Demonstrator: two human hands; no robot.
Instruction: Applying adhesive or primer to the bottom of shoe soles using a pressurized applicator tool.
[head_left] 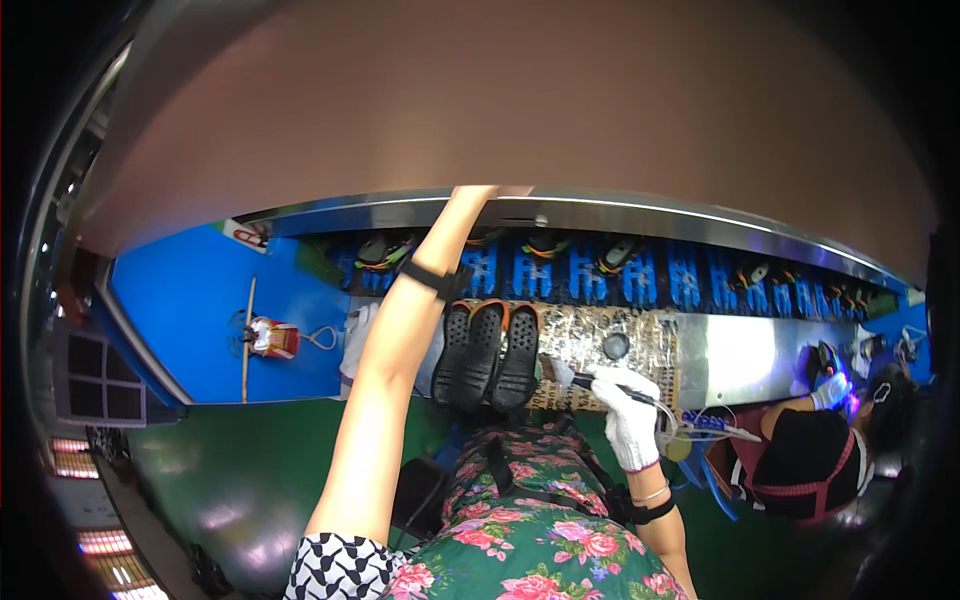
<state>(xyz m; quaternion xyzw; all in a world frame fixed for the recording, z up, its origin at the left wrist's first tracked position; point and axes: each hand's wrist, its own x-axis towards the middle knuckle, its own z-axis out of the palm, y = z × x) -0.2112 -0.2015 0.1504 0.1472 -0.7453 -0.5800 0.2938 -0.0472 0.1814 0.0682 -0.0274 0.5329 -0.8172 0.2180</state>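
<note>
My left arm stretches far forward, and my left hand (487, 190) passes behind the lower edge of a large brown panel, so its fingers are hidden. My right hand (630, 415), in a white glove, is closed around the dark handle of a brush (569, 376). The brush head points left, close to the clogs. Three black perforated clogs (518, 358) with orange edging lie side by side on the bench in front of me. A small round dark dish (616, 346) sits beyond the brush on the tape-covered work surface (645, 335).
Overhead, the brown panel (500, 100) has a metal rim. Beneath it runs a row of blue racks (585, 278) with shoe parts on some. At left, a red-and-white packet (275, 338) lies on a blue surface. A co-worker (805, 460) works at right near a purple light.
</note>
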